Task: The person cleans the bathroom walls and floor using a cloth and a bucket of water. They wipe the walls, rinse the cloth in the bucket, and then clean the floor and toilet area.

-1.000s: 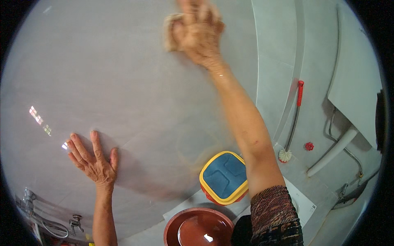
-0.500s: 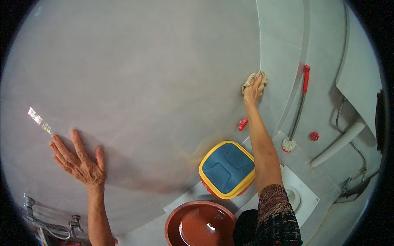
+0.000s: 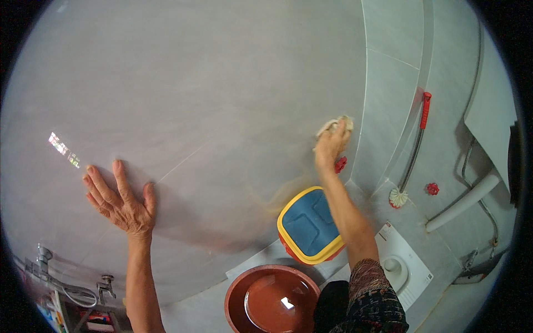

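Observation:
My right hand (image 3: 332, 143) presses a cream cloth (image 3: 345, 122) against the grey tiled wall (image 3: 239, 83), a little left of the corner. Its fingers are bent over the cloth, which bunches out around the fingertips. Just beside that wrist, partly covered, is a red valve handle (image 3: 341, 164). My left hand (image 3: 123, 201) lies flat on the same wall at the left, fingers spread and holding nothing. A streak of bright light (image 3: 64, 150) falls on the wall by its fingertips.
Below stand a brown basin (image 3: 236, 286) of water and a blue-lidded bin with yellow rim (image 3: 286, 222). A white squat toilet (image 3: 413, 272), red-handled brush (image 3: 425, 114), white pipe (image 3: 463, 200) and red valve knob (image 3: 432, 189) are at right. Taps (image 3: 105, 286) are at lower left.
My right hand has drawn the cloth down and left along the wall, away from the corner. My left hand stays flat on the wall. The whole view has shifted slightly.

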Action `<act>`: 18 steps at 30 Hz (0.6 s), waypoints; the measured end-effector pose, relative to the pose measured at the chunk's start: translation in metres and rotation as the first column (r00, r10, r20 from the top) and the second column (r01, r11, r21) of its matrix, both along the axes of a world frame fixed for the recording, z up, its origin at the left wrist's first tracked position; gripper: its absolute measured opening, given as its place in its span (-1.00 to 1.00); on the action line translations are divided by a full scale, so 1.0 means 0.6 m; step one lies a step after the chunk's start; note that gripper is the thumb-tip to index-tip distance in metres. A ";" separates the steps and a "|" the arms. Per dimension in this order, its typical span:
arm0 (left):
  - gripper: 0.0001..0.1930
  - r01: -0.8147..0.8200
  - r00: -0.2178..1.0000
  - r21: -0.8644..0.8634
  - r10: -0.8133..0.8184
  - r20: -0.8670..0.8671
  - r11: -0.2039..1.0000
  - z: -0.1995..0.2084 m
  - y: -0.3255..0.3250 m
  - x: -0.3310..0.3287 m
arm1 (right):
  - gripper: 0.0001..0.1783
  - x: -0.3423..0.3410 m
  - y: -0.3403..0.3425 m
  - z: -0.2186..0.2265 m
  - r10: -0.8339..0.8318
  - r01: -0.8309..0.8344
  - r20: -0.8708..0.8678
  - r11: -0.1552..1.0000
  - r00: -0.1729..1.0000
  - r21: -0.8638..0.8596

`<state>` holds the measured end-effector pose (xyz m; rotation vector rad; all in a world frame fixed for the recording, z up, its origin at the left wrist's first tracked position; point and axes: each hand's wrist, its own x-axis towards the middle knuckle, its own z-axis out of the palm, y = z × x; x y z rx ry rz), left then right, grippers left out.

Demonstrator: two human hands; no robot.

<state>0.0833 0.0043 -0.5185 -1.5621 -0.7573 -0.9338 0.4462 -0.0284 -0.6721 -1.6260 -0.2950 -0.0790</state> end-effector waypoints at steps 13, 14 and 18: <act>-0.38 0.017 0.999 -0.026 -0.016 0.034 1.000 -0.021 0.009 0.004 | -0.35 -0.133 0.009 0.071 0.124 -0.236 0.967 0.969 0.223 -0.070; -0.38 -0.011 1.000 0.004 0.011 0.002 1.000 0.000 -0.003 -0.001 | -0.33 -0.106 0.011 0.078 0.157 -0.174 0.937 0.979 0.313 -0.106; -0.38 0.001 1.000 0.029 -0.001 -0.006 1.000 0.003 -0.003 0.007 | -0.23 0.042 0.013 0.069 0.011 -0.106 0.820 0.992 0.572 0.061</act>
